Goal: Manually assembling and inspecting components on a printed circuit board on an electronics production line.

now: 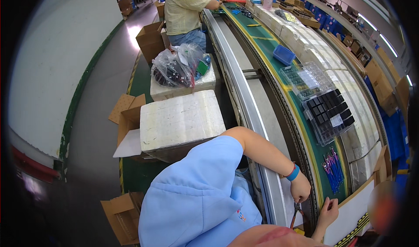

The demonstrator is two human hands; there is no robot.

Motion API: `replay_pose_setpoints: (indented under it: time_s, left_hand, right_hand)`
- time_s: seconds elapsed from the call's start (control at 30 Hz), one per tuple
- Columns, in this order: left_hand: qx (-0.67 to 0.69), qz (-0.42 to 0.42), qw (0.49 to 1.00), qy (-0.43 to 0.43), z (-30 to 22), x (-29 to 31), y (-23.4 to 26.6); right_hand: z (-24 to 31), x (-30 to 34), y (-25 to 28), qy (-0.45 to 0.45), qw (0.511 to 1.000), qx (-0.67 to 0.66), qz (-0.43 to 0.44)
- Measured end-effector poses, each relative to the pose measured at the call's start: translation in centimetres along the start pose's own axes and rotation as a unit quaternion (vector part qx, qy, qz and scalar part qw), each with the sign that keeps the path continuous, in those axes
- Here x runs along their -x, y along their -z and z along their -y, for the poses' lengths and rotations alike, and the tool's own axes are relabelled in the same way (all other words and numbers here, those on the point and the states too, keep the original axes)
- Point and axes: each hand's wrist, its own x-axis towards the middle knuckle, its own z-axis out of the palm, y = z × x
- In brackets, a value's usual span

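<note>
My left hand (301,189), with a blue band at the wrist, reaches down over the rail beside the belt. Its fingers are closed at the upper end of hand pliers (296,210) with dark and reddish parts. My right hand (328,212) is just to the right, above the near end of the green belt. Thumb and fingertips are pinched together there; whatever they hold, if anything, is too small to make out. Beyond the right hand lies a bunch of slender blue and purple pieces (333,172) with shiny ends.
On the green belt (267,42) are a compartment box of black blocks (328,111), its clear lid (307,79) and a blue tray (284,55). White foam blocks (305,39) line the far side. A foam box (182,119) stands left. A person (185,11) works farther up the line.
</note>
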Motion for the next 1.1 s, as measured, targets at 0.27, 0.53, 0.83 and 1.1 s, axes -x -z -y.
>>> replay_pose_setpoints:
  time_s: [0.27,0.53,0.83,1.1]
  left_hand:
    - [0.002,-0.025,1.000,-0.004,-0.1,0.5,-0.1]
    - [0.000,-0.012,1.000,0.012,-0.5,0.9,0.0]
    - [-0.001,-0.008,1.000,0.009,-0.7,0.9,0.3]
    - [-0.001,-0.002,1.000,-0.016,-0.3,0.1,-0.1]
  right_hand:
    - [-1.6,-0.5,-0.1,-0.002,0.994,-0.103,-0.038]
    - [-6.2,-1.9,5.6,-0.184,0.908,-0.333,-0.174]
    - [-14.4,0.3,4.8,-0.120,0.985,0.048,-0.114]
    - [-11.2,1.0,5.7,-0.119,0.978,0.155,-0.069]
